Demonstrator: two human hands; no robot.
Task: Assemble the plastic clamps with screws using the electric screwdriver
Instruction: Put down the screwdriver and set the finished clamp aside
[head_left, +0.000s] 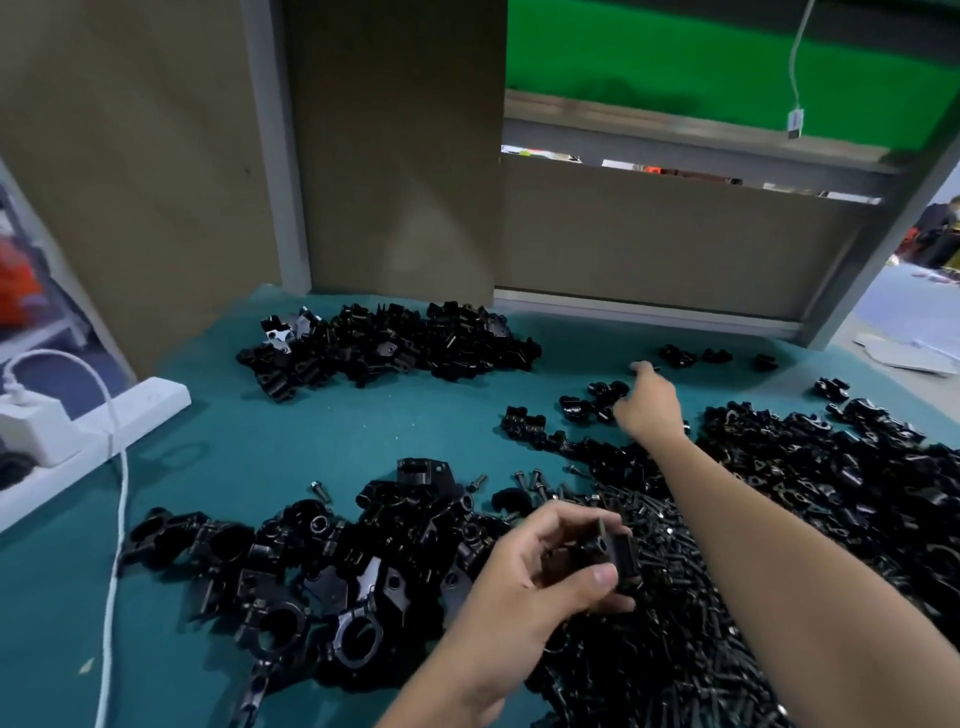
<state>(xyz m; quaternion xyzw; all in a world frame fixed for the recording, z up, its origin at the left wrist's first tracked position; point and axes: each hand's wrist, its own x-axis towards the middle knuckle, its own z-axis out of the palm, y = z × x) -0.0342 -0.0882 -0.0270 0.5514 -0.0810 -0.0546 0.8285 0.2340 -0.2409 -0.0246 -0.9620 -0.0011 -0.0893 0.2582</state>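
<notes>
Item: black plastic clamp body (613, 556), 6 o'clock, pinched between the thumb and curled fingers of your left hand (545, 577), held over the black screw heap (665, 623), probably for easy loading.
Your right hand (649, 410), 1 o'clock, reaches among scattered small black clamp caps (597, 400), likely for a mating piece; its grip is blurred, so cannot tell.
Also: white power strip (104, 421), 9 o'clock.
No electric screwdriver shows.

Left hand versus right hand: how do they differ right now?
The left hand is near, fingers curled round a black clamp piece; the right hand is stretched far out over scattered pieces. The left hand plainly grips; the right hand's grasp is hidden. Both are bare.
</notes>
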